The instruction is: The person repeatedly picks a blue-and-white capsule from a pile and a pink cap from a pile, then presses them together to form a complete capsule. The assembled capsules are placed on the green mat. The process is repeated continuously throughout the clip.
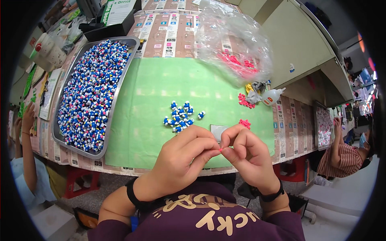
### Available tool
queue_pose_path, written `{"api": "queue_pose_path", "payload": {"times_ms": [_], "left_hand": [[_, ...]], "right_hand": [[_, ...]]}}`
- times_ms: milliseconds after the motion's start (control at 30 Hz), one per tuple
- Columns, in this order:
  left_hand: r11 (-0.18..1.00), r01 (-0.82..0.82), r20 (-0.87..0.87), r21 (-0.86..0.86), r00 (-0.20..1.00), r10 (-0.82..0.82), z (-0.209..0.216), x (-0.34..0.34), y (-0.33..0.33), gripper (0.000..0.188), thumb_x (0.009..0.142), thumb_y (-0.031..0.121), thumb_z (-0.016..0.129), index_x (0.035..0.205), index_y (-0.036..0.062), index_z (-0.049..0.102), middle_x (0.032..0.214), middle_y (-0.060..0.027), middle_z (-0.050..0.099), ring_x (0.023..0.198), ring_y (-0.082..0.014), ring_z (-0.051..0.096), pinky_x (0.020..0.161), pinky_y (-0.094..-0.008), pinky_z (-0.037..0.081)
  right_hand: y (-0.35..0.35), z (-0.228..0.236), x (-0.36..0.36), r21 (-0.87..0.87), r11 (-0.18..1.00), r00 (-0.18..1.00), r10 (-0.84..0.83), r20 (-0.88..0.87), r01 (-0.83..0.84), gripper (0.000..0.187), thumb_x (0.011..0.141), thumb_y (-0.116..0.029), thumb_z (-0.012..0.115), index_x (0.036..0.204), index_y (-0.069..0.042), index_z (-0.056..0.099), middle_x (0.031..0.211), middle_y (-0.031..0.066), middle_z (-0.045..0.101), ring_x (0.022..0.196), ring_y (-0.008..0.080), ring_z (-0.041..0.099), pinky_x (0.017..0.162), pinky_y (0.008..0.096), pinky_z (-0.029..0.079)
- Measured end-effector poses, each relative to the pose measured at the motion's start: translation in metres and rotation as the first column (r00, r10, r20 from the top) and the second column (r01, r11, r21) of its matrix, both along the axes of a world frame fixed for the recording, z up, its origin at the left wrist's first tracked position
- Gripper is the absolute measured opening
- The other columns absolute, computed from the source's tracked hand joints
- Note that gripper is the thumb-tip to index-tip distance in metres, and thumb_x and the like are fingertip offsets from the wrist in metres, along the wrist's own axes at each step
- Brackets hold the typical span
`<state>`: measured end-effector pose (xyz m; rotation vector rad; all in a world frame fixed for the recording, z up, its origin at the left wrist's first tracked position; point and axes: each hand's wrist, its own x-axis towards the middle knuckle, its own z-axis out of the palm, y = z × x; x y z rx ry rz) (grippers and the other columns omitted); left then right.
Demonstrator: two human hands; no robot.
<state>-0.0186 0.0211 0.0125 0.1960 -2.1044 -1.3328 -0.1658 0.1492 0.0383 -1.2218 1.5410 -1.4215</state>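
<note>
My left hand point(183, 154) and my right hand point(251, 156) meet over the near edge of a green mat point(148, 88). Their thumbs and fingertips pinch close together at a tiny pink piece point(220, 150), mostly covered by the fingers. Just beyond my left hand lies a loose group of small blue-and-white figures point(179, 116), with one figure point(201, 115) a little apart on the right. A small pile of pink pieces point(245, 123) lies past my right hand. Partly behind my right fingers is a small grey-white flat item point(218, 130).
A metal tray point(109, 132) heaped with blue-and-white figures stands at left. Farther right are a clear plastic bag point(241, 48) with pink pieces, another pink pile point(246, 101) and a white squeeze bottle point(272, 96). A grey-green cabinet point(297, 40) borders the right. People sit at both sides.
</note>
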Motion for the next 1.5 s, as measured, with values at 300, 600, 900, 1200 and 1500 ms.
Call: {"api": "queue_pose_path", "payload": {"times_ms": [300,600,900,1200,1500], "left_hand": [[0.951,-0.149,0.118,0.272,0.986,0.121,-0.008,0.017,-0.019,0.024,0.085,-0.007,0.066,0.108,0.0004,0.069,0.104,-0.0093,0.065,0.088,-0.0145,0.064,0.077,-0.0260,0.054],[0.842,-0.146,0.105,0.519,0.989,0.106,-0.020,0.035,-0.026,0.023,0.086,-0.008,0.066,0.108,-0.0014,0.068,0.106,-0.0085,0.066,0.096,-0.0144,0.065,0.082,-0.0263,0.055],[0.602,0.068,-0.081,0.796,0.997,-0.004,-0.008,0.017,-0.018,0.026,0.084,-0.009,0.069,0.109,-0.0036,0.064,0.104,-0.0126,0.067,0.095,-0.0199,0.068,0.085,-0.0328,0.058],[0.696,0.085,-0.149,0.713,0.988,0.033,0.003,0.010,-0.006,0.025,0.082,-0.011,0.071,0.104,-0.0020,0.064,0.102,-0.0122,0.067,0.095,-0.0176,0.066,0.084,-0.0297,0.056],[0.973,-0.093,-0.160,0.210,0.979,0.128,0.001,0.009,0.001,0.024,0.074,-0.012,0.077,0.095,-0.0019,0.070,0.095,-0.0131,0.070,0.088,-0.0189,0.069,0.077,-0.0283,0.056]], "right_hand": [[-0.013,-0.007,-0.053,0.185,0.982,0.743,0.160,-0.650,-0.049,0.021,0.078,0.010,0.058,0.079,-0.003,0.042,0.080,0.0102,0.048,0.077,0.0291,0.049,0.074,0.0360,0.041],[-0.024,-0.002,-0.049,0.240,0.970,0.576,0.217,-0.789,-0.036,0.018,0.071,0.010,0.051,0.081,-0.005,0.048,0.078,0.0088,0.052,0.078,0.0305,0.053,0.074,0.0395,0.038],[-0.023,0.036,-0.017,0.050,0.996,0.930,0.087,-0.356,-0.074,0.029,0.086,0.011,0.063,0.080,-0.008,0.041,0.093,0.0093,0.060,0.082,0.0145,0.056,0.073,0.0268,0.044],[-0.023,0.026,0.008,-0.168,0.986,0.927,-0.075,-0.367,0.013,0.029,0.082,0.007,0.069,0.083,-0.009,0.045,0.091,0.0074,0.062,0.080,0.0186,0.058,0.074,0.0318,0.040],[-0.019,0.016,0.011,-0.257,0.966,0.868,-0.163,-0.469,0.042,0.029,0.079,0.008,0.070,0.083,-0.009,0.046,0.084,0.0047,0.061,0.075,0.0204,0.057,0.072,0.0341,0.036]]}}
